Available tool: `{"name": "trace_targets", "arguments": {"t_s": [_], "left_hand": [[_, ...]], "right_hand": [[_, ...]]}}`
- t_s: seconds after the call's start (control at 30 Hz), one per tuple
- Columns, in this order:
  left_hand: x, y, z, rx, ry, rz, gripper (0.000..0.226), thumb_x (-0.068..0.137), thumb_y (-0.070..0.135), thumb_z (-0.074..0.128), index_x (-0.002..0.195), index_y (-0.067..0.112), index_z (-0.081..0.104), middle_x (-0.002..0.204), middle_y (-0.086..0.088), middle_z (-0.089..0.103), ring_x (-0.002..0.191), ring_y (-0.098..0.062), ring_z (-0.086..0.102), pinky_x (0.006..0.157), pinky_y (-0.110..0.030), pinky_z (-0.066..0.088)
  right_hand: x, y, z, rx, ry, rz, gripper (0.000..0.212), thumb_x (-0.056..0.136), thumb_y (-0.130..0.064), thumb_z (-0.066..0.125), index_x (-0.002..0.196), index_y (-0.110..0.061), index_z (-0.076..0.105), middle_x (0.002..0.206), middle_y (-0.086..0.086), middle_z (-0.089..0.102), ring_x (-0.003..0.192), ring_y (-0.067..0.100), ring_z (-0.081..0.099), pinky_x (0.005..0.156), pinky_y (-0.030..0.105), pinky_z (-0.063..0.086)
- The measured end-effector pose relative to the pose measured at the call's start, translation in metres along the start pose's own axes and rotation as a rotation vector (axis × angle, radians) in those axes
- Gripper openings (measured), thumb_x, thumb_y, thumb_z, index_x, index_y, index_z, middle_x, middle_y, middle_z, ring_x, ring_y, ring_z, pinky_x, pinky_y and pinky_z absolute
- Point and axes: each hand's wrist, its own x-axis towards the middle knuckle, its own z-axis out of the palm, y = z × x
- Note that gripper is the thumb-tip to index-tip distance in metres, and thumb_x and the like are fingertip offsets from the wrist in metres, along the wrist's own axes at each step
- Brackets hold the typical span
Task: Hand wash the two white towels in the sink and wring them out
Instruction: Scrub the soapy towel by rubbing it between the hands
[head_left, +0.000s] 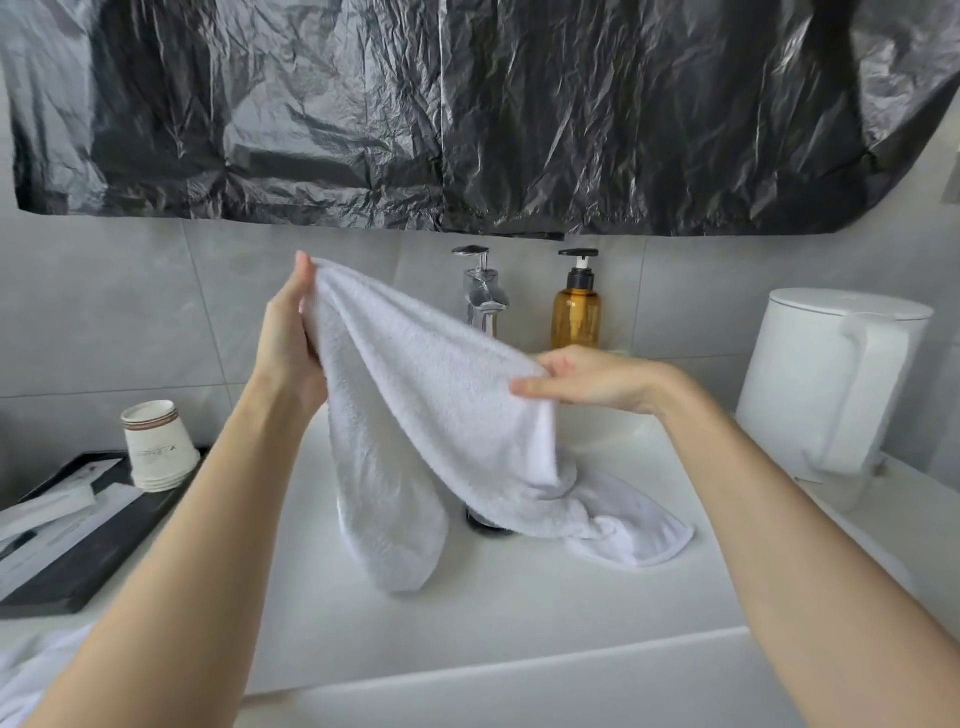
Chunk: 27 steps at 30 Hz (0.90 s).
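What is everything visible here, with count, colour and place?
held towel: one, white, raised over the sink
second towel: one, white, lying in the basin, right of the drain
sink: one, white, centre
faucet: one, chrome, behind the sink
pump bottle: one, amber with black top, right of faucet
kettle: one, white, right of sink
paper cups: one stack, white, left of sink
tray: one, black, far left
plastic sheet: one, black, hanging above the faucet
left grip: one, bare hand, holds the towel's top end
right grip: one, bare hand, pinches the towel's edge
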Motion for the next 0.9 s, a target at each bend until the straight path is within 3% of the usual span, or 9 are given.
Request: {"name": "trace_targets", "arguments": {"t_s": [0.1, 0.17, 0.27, 0.33, 0.43, 0.5, 0.63, 0.73, 0.9], "left_hand": [[0.009, -0.003, -0.004, 0.105, 0.073, -0.027, 0.047, 0.096, 0.057, 0.046, 0.106, 0.017, 0.067, 0.091, 0.0, 0.076, 0.09, -0.015, 0.072, 0.073, -0.031, 0.056], [0.016, -0.01, -0.004, 0.25, 0.129, 0.048, 0.038, 0.096, 0.053, 0.05, 0.112, 0.021, 0.064, 0.102, 0.003, 0.072, 0.097, -0.014, 0.069, 0.08, -0.031, 0.055], [0.019, -0.019, 0.002, 0.496, 0.153, 0.218, 0.029, 0.097, 0.044, 0.052, 0.098, 0.018, 0.064, 0.093, 0.006, 0.066, 0.084, -0.009, 0.062, 0.077, -0.028, 0.05], [0.02, -0.025, 0.004, 0.724, 0.165, 0.36, 0.036, 0.096, 0.041, 0.052, 0.091, 0.007, 0.061, 0.083, 0.003, 0.06, 0.076, -0.012, 0.054, 0.071, -0.031, 0.045], [0.019, -0.03, 0.004, 0.983, 0.226, 0.414, 0.038, 0.097, 0.042, 0.048, 0.068, 0.018, 0.046, 0.066, 0.005, 0.048, 0.068, -0.017, 0.045, 0.063, -0.036, 0.036], [0.016, -0.034, 0.007, 1.075, 0.232, 0.391, 0.039, 0.098, 0.043, 0.046, 0.066, 0.021, 0.044, 0.065, 0.004, 0.047, 0.072, -0.023, 0.046, 0.066, -0.037, 0.037], [0.015, -0.041, 0.014, 0.557, 0.143, 0.066, 0.029, 0.096, 0.039, 0.053, 0.093, 0.013, 0.065, 0.084, 0.0, 0.067, 0.077, -0.016, 0.063, 0.064, -0.027, 0.051], [0.013, -0.046, 0.015, 0.203, 0.012, -0.196, 0.052, 0.091, 0.055, 0.056, 0.117, 0.011, 0.067, 0.108, -0.011, 0.072, 0.096, -0.026, 0.071, 0.091, -0.04, 0.054], [0.002, -0.052, 0.027, 0.05, -0.124, -0.278, 0.056, 0.102, 0.054, 0.03, 0.09, 0.01, 0.063, 0.071, -0.011, 0.073, 0.064, -0.022, 0.072, 0.068, -0.036, 0.048]], "right_hand": [[-0.003, -0.01, -0.007, 0.213, 0.263, -0.148, 0.077, 0.076, -0.063, 0.065, 0.107, 0.006, 0.054, 0.091, 0.008, 0.054, 0.081, 0.019, 0.051, 0.073, 0.029, 0.045], [-0.007, -0.015, -0.014, 0.378, 0.409, -0.252, 0.044, 0.091, -0.043, 0.06, 0.103, -0.001, 0.058, 0.087, 0.003, 0.063, 0.077, 0.013, 0.06, 0.068, 0.022, 0.046], [-0.016, -0.023, -0.02, 0.636, 0.528, -0.328, 0.012, 0.097, -0.025, 0.055, 0.1, -0.016, 0.062, 0.084, -0.005, 0.072, 0.077, 0.006, 0.068, 0.07, 0.02, 0.053], [-0.018, -0.028, -0.022, 0.722, 0.55, -0.348, 0.018, 0.098, -0.027, 0.053, 0.098, -0.014, 0.065, 0.086, -0.002, 0.073, 0.08, 0.01, 0.069, 0.075, 0.024, 0.055], [-0.023, -0.035, -0.024, 0.776, 0.575, -0.323, 0.03, 0.099, -0.035, 0.05, 0.104, -0.011, 0.067, 0.098, 0.003, 0.074, 0.092, 0.015, 0.07, 0.081, 0.026, 0.056], [-0.021, -0.033, -0.023, 0.737, 0.628, -0.307, 0.03, 0.1, -0.035, 0.05, 0.104, -0.011, 0.067, 0.1, 0.003, 0.072, 0.091, 0.014, 0.068, 0.081, 0.027, 0.054], [-0.014, -0.028, -0.017, 0.628, 0.659, -0.268, 0.029, 0.101, -0.033, 0.049, 0.106, -0.009, 0.064, 0.093, 0.0, 0.069, 0.083, 0.009, 0.066, 0.074, 0.024, 0.053], [-0.016, -0.025, -0.017, 0.656, 0.651, -0.218, 0.04, 0.096, -0.043, 0.053, 0.106, -0.007, 0.066, 0.098, 0.005, 0.07, 0.087, 0.015, 0.067, 0.076, 0.026, 0.053], [-0.017, -0.021, -0.011, 0.808, 0.485, -0.074, 0.068, 0.075, -0.071, 0.061, 0.121, -0.021, 0.066, 0.113, 0.001, 0.072, 0.104, 0.017, 0.068, 0.091, 0.032, 0.05]]}}
